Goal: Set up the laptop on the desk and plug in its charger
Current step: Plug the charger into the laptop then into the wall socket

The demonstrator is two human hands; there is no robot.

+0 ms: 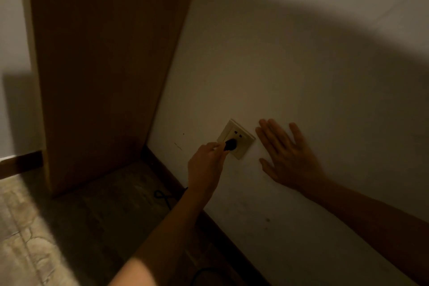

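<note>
A cream wall socket (241,137) sits low on the white wall. A black charger plug (230,144) is against the socket's lower openings, and my left hand (205,168) pinches it by the fingertips. My right hand (286,155) lies flat on the wall just right of the socket, fingers spread, holding nothing. A black cable (162,196) loops on the floor below my left forearm. The laptop is out of view.
A tall wooden desk side panel (102,72) stands against the wall left of the socket. A dark skirting board (167,174) runs along the wall's foot. The tiled floor (34,239) is dim under the desk and lit at the lower left.
</note>
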